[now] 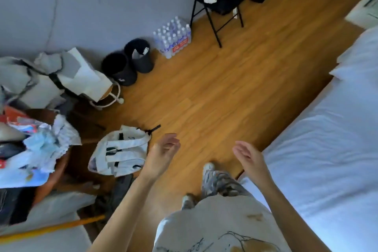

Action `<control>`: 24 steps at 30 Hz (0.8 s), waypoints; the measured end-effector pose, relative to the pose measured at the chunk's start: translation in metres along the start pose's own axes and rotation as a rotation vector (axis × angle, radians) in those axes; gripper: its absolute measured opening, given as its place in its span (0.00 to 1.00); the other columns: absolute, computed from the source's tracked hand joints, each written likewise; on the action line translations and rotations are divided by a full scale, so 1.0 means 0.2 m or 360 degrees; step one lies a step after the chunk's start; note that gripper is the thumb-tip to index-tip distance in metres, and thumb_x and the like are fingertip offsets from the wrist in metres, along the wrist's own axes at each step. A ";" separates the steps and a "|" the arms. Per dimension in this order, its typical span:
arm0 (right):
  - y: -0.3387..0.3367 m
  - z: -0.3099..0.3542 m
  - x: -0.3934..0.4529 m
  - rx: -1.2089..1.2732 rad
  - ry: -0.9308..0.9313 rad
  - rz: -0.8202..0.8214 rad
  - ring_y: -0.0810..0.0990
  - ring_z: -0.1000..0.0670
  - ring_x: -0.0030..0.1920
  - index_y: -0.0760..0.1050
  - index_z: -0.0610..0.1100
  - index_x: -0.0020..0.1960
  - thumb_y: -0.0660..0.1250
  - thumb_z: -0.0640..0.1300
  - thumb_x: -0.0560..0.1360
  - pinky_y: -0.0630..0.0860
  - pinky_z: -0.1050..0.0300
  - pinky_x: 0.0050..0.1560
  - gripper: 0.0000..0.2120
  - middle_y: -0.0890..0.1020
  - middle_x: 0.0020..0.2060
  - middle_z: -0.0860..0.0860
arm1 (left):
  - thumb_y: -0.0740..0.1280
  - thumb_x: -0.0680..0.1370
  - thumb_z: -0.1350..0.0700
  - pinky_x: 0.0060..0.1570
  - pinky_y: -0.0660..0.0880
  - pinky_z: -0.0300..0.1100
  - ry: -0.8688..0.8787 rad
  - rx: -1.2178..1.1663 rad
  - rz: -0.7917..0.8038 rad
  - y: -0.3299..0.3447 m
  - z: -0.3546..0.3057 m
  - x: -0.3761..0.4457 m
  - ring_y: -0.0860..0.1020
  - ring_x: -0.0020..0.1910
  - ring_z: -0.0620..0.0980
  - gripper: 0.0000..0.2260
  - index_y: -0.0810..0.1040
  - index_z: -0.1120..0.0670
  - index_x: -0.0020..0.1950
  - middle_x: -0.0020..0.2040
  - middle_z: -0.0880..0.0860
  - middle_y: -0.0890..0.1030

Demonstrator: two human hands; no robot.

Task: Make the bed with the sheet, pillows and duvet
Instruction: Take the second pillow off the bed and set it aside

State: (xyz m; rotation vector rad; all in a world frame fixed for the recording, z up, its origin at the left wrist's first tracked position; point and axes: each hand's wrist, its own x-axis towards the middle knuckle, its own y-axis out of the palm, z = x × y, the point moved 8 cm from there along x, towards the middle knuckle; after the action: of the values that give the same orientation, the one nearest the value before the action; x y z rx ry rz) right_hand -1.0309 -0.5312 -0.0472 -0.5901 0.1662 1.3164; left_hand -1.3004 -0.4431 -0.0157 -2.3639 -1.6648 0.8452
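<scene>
While both hands hung empty over the floor, left hand [163, 154] loosely curled and right hand [248, 156] relaxed open, the white bedding [319, 149] lay along the bed's near edge. Soft, light, floppy stuff, I'd guess; best pinched at a corner or hem.

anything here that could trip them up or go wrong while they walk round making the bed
1. The white tote bag lies on the floor just beside the left hand and near the feet; its straps could catch a foot.
2. Both hands are empty, the right hand too, so nothing is gripped yet; the bed edge is close on the right and a shin could knock it.
</scene>
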 end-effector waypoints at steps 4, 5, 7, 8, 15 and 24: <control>-0.12 0.00 0.31 0.0071 0.0115 -0.0212 0.77 0.61 0.52 0.75 0.51 0.57 0.66 0.47 0.77 0.73 0.65 0.51 0.09 0.79 0.50 0.60 | 0.66 0.80 0.51 0.53 0.75 0.37 -0.0014 -0.0038 0.0121 0.07 -0.16 0.46 0.78 0.54 0.40 0.12 0.76 0.51 0.63 0.54 0.45 0.81; -0.15 0.00 0.40 0.0054 0.0131 -0.0249 0.77 0.61 0.51 0.75 0.52 0.57 0.67 0.48 0.77 0.74 0.64 0.51 0.09 0.79 0.49 0.60 | 0.66 0.80 0.53 0.52 0.74 0.35 -0.0025 -0.0049 0.0155 0.12 -0.19 0.57 0.78 0.53 0.40 0.10 0.76 0.50 0.62 0.53 0.46 0.82; -0.23 0.04 0.61 0.0041 0.0141 -0.0317 0.77 0.60 0.49 0.74 0.54 0.55 0.66 0.48 0.77 0.75 0.62 0.51 0.07 0.79 0.47 0.62 | 0.65 0.80 0.56 0.51 0.73 0.33 -0.0036 -0.0048 0.0224 0.21 -0.27 0.81 0.78 0.52 0.40 0.07 0.76 0.47 0.58 0.52 0.48 0.82; -0.28 0.06 0.73 0.0065 0.0139 -0.0340 0.77 0.60 0.49 0.73 0.55 0.54 0.66 0.47 0.78 0.75 0.64 0.49 0.06 0.78 0.46 0.63 | 0.65 0.80 0.56 0.52 0.73 0.35 -0.0057 -0.0055 0.0243 0.26 -0.31 0.94 0.79 0.52 0.42 0.07 0.76 0.46 0.56 0.52 0.49 0.82; -0.88 0.41 1.46 0.0201 0.0089 -0.0524 0.76 0.66 0.51 0.74 0.53 0.57 0.65 0.49 0.78 0.73 0.67 0.50 0.08 0.79 0.51 0.61 | 0.67 0.79 0.52 0.52 0.74 0.40 -0.0131 -0.0091 0.0456 0.58 -0.93 1.81 0.78 0.56 0.49 0.07 0.76 0.46 0.57 0.55 0.52 0.81; -1.62 0.56 2.22 0.0353 0.0199 -0.0792 0.76 0.67 0.51 0.75 0.52 0.61 0.64 0.49 0.79 0.73 0.67 0.51 0.12 0.79 0.52 0.62 | 0.65 0.80 0.52 0.48 0.73 0.32 0.0040 0.0032 0.0705 1.10 -1.72 2.88 0.78 0.54 0.41 0.08 0.75 0.48 0.59 0.55 0.48 0.80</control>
State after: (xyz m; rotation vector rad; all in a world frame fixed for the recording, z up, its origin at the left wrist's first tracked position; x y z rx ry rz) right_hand -0.6313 -0.1361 -0.0467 -0.4841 0.2469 0.7676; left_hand -0.8092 0.0617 -0.0303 -2.7607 -1.1271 0.8805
